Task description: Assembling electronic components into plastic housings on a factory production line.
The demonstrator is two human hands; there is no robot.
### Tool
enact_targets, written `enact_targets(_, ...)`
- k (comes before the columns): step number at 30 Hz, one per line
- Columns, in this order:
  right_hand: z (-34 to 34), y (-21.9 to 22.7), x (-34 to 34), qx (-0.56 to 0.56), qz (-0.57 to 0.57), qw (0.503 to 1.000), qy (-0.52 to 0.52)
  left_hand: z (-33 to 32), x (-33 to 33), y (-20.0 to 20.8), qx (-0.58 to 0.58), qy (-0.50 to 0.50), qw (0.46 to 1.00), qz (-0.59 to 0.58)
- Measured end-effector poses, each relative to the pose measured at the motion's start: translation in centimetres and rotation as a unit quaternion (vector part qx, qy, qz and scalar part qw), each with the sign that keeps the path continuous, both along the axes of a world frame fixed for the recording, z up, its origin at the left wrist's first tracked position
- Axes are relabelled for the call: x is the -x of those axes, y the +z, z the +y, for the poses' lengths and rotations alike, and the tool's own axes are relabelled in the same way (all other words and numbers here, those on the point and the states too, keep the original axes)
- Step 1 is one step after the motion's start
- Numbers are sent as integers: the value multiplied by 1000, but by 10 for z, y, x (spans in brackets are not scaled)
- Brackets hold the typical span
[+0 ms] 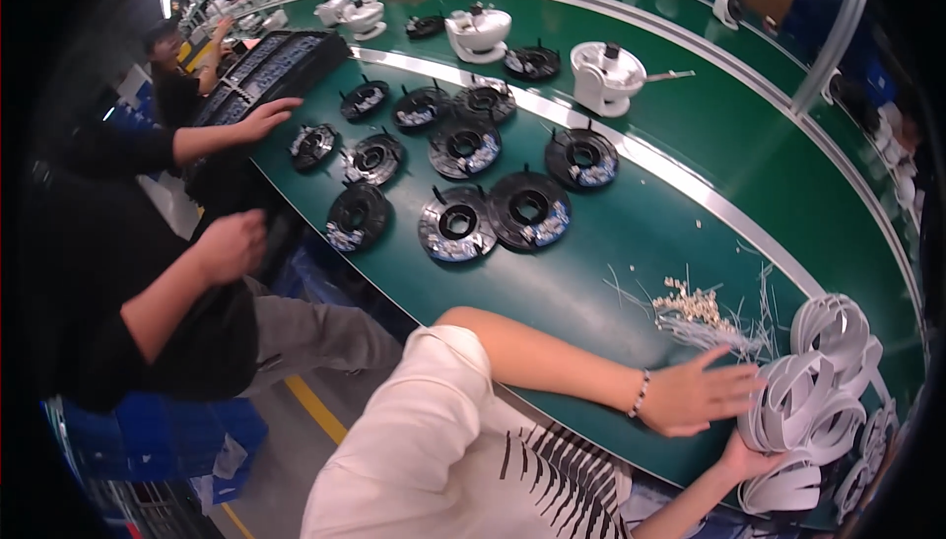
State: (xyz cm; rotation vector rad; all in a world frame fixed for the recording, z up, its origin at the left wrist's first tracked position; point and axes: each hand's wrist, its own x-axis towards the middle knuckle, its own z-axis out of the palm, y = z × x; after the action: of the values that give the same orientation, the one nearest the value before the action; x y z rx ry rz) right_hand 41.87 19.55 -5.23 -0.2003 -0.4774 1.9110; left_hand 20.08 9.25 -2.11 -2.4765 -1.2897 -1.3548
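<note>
Left arm: reaches across the green tabletop (631,273) from a rolled white sleeve (414,421); the elbow is bent and the forearm points right, with a dark-and-pale beaded bracelet (639,393) at the wrist.
Left hand: the left hand (695,396) is laid out flat, back upward; its fingers are spread apart and nearly straight, with nothing visibly in their grasp; the tips reach the near side of the ring pile, though whether they touch it I cannot tell.
Right hand: the right hand (754,458) rises from the lower edge, just below the left; it is against the lower rings, its fingers partly hidden by them; how far they are closed, and whether they grip a ring, I cannot tell.
White rings: a pile of white, glossy, ring-shaped plastic bands (793,381) is at the right end of the tabletop, beside both hands.
Small parts: a scatter of small beige pieces (695,303) and thin, pale, wire-like strands (719,335) lies just beyond the left hand.
Black discs: round black plastic discs with a central hole (529,211) lie farther left; any lettering on them is too small to read.
Co-worker: 2 bare hands in black sleeves (89,155) at left.
</note>
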Motion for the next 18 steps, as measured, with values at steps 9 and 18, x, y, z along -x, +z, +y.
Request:
enact_targets(9,-23,36,30,163,-148,946,-240,67,-43,14,-37,21,999,-5)
enact_targets(18,-80,70,65,1,-346,889,-299,94,-53,1,-29,36,998,45)
